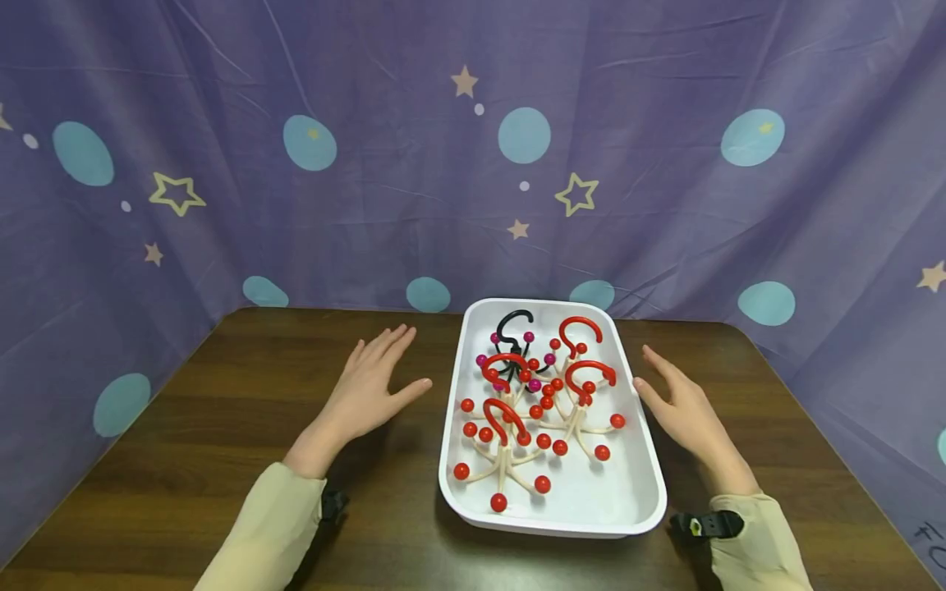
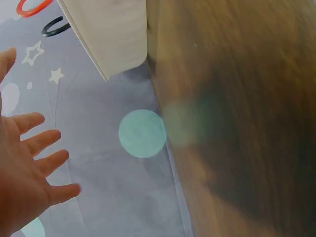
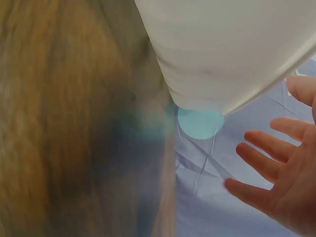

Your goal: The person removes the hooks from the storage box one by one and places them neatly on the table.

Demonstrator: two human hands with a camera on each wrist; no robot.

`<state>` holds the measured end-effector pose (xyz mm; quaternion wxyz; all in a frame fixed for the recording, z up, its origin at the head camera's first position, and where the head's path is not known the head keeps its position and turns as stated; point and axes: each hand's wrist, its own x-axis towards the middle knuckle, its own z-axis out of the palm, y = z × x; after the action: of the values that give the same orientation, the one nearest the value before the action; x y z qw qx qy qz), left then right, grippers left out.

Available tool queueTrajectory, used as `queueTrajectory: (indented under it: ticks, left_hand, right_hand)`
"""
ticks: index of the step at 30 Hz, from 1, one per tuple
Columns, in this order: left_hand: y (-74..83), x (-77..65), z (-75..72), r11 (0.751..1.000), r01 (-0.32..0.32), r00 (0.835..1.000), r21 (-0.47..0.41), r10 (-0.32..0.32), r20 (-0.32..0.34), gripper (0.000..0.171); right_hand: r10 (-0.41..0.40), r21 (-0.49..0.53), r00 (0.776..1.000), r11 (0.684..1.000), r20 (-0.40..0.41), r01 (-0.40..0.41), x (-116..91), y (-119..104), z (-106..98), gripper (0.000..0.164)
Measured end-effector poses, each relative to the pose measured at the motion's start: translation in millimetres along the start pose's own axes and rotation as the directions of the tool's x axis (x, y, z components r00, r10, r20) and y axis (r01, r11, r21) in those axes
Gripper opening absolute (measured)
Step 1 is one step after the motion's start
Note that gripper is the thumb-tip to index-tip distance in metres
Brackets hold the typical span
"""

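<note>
Flanking the white tray (image 1: 628, 501), the left hand (image 1: 362, 394) and right hand (image 1: 683, 410) are holding nothing, fingers extended and spread. Inside the tray, red-hooked pieces (image 1: 503, 460) are crowding near a black-hooked piece (image 1: 514, 351); lifting one is probably risking dragging neighbours along, ball-tipped legs catching on each other.

In my wrist views, edges crop my left grip (image 2: 22, 173), my right grip (image 3: 296, 185) and the white tray (image 2: 116, 39), and the tabletop (image 3: 98, 123) blurs; lettering (image 1: 928, 532) runs off the head view's right.
</note>
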<state>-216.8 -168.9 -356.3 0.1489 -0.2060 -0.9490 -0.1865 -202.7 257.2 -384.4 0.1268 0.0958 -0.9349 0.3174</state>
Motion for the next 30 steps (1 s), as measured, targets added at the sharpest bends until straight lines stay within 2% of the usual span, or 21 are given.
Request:
queueTrajectory:
  ticks: [8, 15, 22, 30]
  left_hand:
    - [15.6, 5.0, 4.2, 0.998, -0.013, 1.0, -0.069, 0.012, -0.02, 0.074]
    - [28.9, 6.8, 9.5, 0.987, -0.039, 0.999, -0.155, 0.034, -0.032, 0.068]
    - [42.1, 8.0, 12.3, 0.977, -0.109, 0.994, -0.182, 0.103, -0.038, 0.061]
    - [53.2, 9.1, 15.1, 0.946, -0.204, 0.979, -0.25, 0.194, -0.064, 0.044]
  right_hand:
    - [0.105, 0.142, 0.994, 0.984, 0.036, -0.109, 1, 1, 9, 0.061]
    - [0.085, 0.274, 0.995, 0.957, 0.049, -0.095, 1, 6, 14, 0.059]
    - [0.11, 0.41, 0.985, 0.899, 0.136, -0.157, 1, 6, 13, 0.061]
    - [0.119, 0.444, 0.963, 0.869, 0.242, -0.219, -3, 8, 9, 0.063]
